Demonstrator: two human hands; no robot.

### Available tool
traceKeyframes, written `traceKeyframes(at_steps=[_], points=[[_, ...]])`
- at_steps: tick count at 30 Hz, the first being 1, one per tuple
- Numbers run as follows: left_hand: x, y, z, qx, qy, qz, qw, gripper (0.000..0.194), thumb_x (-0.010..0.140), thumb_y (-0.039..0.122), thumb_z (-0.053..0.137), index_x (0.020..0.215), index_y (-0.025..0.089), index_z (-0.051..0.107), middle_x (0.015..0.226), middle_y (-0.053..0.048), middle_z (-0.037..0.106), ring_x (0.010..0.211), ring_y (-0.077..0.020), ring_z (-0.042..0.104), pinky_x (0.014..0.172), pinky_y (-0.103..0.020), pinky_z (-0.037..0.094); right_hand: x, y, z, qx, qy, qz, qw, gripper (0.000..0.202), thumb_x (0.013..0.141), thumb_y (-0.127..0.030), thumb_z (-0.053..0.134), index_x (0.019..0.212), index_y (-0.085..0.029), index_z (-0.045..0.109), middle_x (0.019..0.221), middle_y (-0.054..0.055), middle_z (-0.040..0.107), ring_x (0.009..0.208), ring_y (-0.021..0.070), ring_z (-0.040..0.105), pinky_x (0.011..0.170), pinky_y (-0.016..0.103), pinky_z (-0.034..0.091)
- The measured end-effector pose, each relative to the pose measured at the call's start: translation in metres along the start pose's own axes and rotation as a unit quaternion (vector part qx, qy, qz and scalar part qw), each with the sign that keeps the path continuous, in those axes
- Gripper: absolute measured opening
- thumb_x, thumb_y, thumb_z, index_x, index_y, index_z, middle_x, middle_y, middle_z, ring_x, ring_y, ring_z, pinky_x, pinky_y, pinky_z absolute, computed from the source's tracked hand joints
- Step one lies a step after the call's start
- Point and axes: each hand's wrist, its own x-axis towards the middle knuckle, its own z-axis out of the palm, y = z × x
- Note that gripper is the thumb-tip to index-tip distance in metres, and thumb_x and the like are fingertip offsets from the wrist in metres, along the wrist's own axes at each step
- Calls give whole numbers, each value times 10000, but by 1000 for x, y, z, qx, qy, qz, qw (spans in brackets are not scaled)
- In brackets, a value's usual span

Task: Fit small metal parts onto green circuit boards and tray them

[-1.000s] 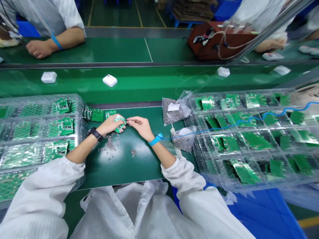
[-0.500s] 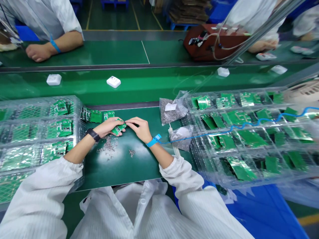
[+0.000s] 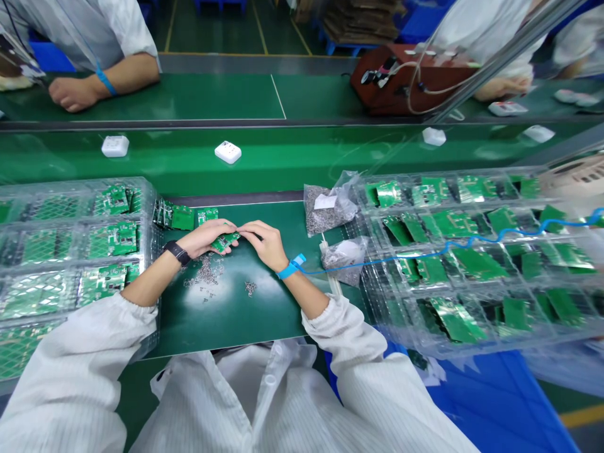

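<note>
A small green circuit board (image 3: pixel 225 241) is in my left hand (image 3: pixel 202 238), whose fingers and thumb close around it above the work surface. My right hand (image 3: pixel 267 244) pinches at the board's right edge. Whatever lies between its fingertips is too small to make out. Below the board, small metal parts (image 3: pixel 207 272) are scattered on the green mat (image 3: pixel 226 321), with a smaller heap of them (image 3: pixel 250 289) to the right. Behind my left hand, a row of boards (image 3: pixel 182 218) stands by the left tray, and one more board (image 3: pixel 207 215) lies beside it.
Clear plastic trays with green boards stand left (image 3: pixel 150 220) and right (image 3: pixel 377 314). Two bags of small parts (image 3: pixel 325 211) lie by the right tray. A blue coiled cord (image 3: pixel 425 253) runs from my right wrist over it. White devices (image 3: pixel 228 152) sit on the green belt (image 3: pixel 274 157); co-workers are beyond.
The white devices on the belt have shifted to the right. The board in my left hand has tilted slightly, while my right fingertips stay at its edge.
</note>
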Motion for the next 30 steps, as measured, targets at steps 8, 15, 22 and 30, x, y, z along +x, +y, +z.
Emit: traceKeyframes(at_steps=[8,15,22,30], points=[[9,-10,-7,-7,-10,11,1000,225,818,369,749,886,177,653,805,-72,737,556,-129,634,497,-225,523,1,-5,-1,10,-10,28,1000,207,1007,-321,600,1040,-253,793,1055,63,770,976,209,707,940,371,565],[5,-5,-5,-1,-1,-4,1000,210,822,363,750,882,178,669,827,-74,734,586,-125,631,521,-222,537,2,-4,-7,25,-44,13,999,196,956,-279,639,1090,-236,775,1049,65,755,933,192,704,862,343,588],[5,-8,-5,10,-13,-7,1000,213,850,371,728,921,173,693,842,-80,737,664,-138,667,565,-205,553,1,1,-7,8,-43,-16,999,148,954,-325,696,1034,-242,789,1052,66,764,989,210,709,939,367,572],[5,-8,-6,17,-22,-8,1000,239,840,397,732,919,174,693,846,-84,742,616,-126,647,513,-188,518,-2,2,-7,17,-29,-23,999,165,956,-368,698,1007,-255,806,1043,76,772,977,223,715,933,398,584]])
